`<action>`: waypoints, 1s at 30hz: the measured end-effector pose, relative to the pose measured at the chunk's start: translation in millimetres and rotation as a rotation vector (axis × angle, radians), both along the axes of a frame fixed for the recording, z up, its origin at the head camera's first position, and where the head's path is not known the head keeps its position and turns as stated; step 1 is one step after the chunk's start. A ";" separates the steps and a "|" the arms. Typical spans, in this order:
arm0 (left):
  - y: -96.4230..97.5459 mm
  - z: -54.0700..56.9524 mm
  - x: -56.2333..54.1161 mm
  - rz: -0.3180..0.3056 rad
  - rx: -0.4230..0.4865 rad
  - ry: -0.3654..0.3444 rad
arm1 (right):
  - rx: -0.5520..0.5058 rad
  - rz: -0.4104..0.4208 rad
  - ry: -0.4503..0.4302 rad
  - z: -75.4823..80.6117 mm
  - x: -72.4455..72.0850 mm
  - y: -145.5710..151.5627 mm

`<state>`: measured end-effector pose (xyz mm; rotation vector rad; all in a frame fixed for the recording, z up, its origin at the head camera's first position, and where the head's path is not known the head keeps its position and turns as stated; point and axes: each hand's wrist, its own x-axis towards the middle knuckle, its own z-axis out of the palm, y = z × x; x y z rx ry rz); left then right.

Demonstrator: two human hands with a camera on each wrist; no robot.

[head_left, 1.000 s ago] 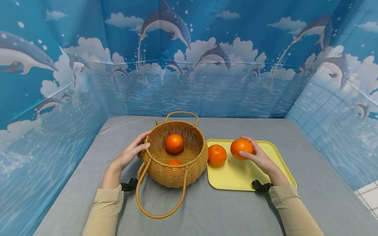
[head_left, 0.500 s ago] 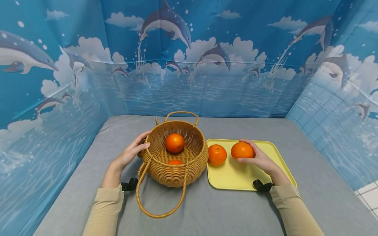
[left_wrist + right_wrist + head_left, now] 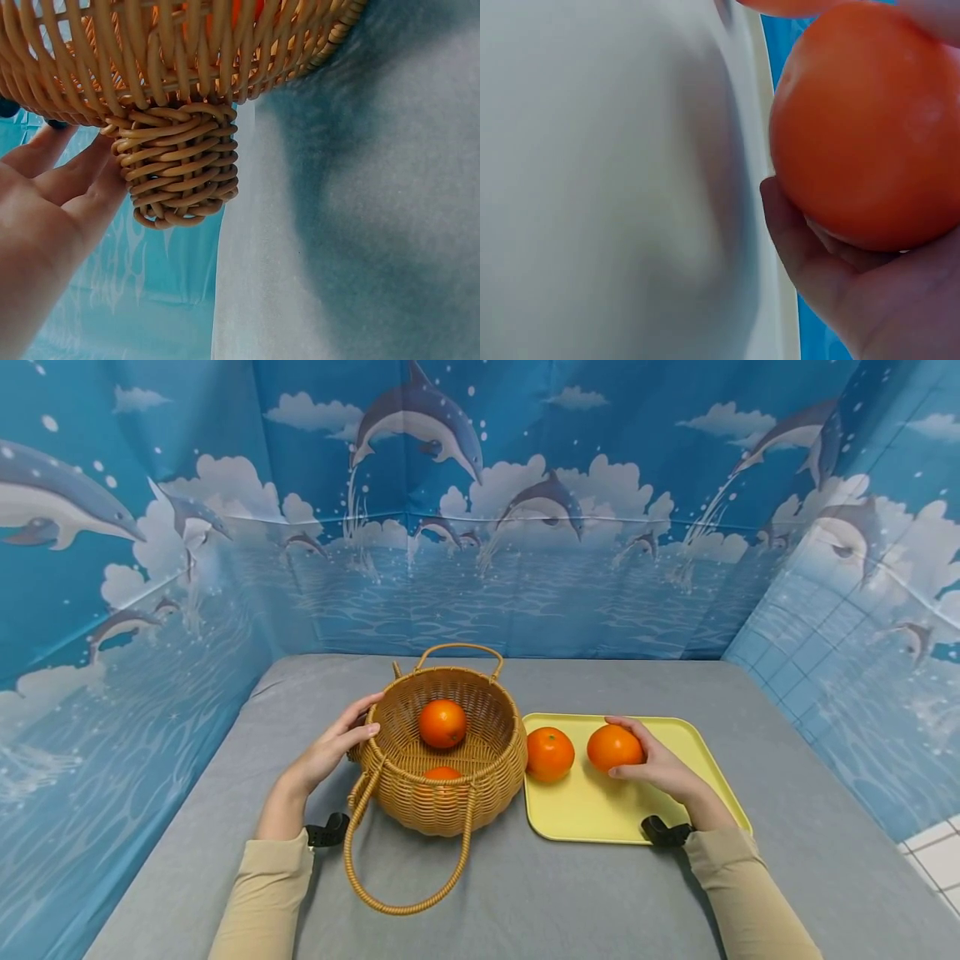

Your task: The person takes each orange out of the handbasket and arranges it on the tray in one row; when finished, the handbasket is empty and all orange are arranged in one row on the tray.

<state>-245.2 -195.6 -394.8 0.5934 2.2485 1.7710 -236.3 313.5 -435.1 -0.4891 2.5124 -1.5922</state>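
Note:
A wicker basket (image 3: 495, 793) with two handles stands left of centre in the head view. Two oranges lie inside it, a rear orange (image 3: 442, 723) and a front orange (image 3: 442, 773) partly hidden by the wall. My left hand (image 3: 330, 752) holds the basket's left side, thumb at the rim, other fingers against the outside. To the right, my right hand (image 3: 660, 766) grips an orange (image 3: 612, 749) over the yellow tray (image 3: 592, 822), thumb in front and fingers behind. Whether that orange touches the tray I cannot tell. Another orange (image 3: 550, 754) sits on the tray beside the basket.
A front handle (image 3: 401, 908) of the basket droops toward the near side of the grey-covered table (image 3: 555, 902). Behind the table and at its sides hangs a blue dolphin-print curtain (image 3: 480, 585). White tiles (image 3: 937, 860) show at the far right.
My right hand has lowered slightly with its orange toward the tray, its thumb shifting to the orange's lower edge. The left hand and basket stay put.

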 end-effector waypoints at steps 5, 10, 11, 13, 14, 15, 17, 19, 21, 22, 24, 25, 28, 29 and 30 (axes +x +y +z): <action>-0.4 -0.6 -0.1 0.001 0.000 0.002 | 0.026 -0.004 0.008 0.0 0.2 -1.8; -0.5 -1.2 -0.4 0.001 0.003 0.003 | 0.068 -0.039 0.012 -1.1 -0.9 -2.0; -0.5 -1.2 -0.5 0.000 0.005 0.002 | 0.072 -0.045 0.007 -1.2 -1.0 -2.2; -0.3 -0.9 -0.4 -0.002 0.008 0.002 | 0.081 -0.043 0.005 -2.9 -2.2 -1.3; -0.2 -0.8 -0.3 -0.003 0.009 0.002 | 0.083 -0.043 0.002 -3.5 -2.6 -1.1; 0.0 -0.5 -0.2 -0.003 0.009 0.002 | 0.084 -0.042 -0.002 -4.1 -2.9 -1.1; 0.2 -0.2 0.0 -0.001 0.006 0.002 | 0.087 -0.038 -0.012 -5.3 -3.5 -1.2; 0.5 0.3 0.1 0.003 0.003 0.000 | 0.087 -0.025 -0.013 -5.8 -3.6 -1.5; 0.6 0.6 0.1 0.005 0.000 0.000 | 0.085 -0.018 -0.020 -6.0 -3.4 -2.3; 0.6 0.5 0.2 0.006 -0.003 -0.001 | 0.086 -0.014 -0.023 -6.1 -3.3 -2.6; 0.5 0.5 0.2 0.007 -0.004 -0.001 | 0.087 -0.006 -0.026 -6.4 -3.2 -3.0; 0.5 0.4 0.2 0.007 -0.006 -0.001 | 0.086 -0.005 -0.029 -6.6 -3.3 -3.4; 0.1 0.1 0.2 0.007 -0.008 -0.001 | 0.082 0.001 -0.037 -7.3 -3.5 -4.2; 0.2 0.1 0.3 0.007 -0.008 -0.001 | 0.081 0.008 -0.033 -7.6 -3.4 -4.5; 0.2 0.2 0.2 0.007 -0.008 -0.001 | 0.079 0.008 -0.035 -7.6 -3.2 -5.1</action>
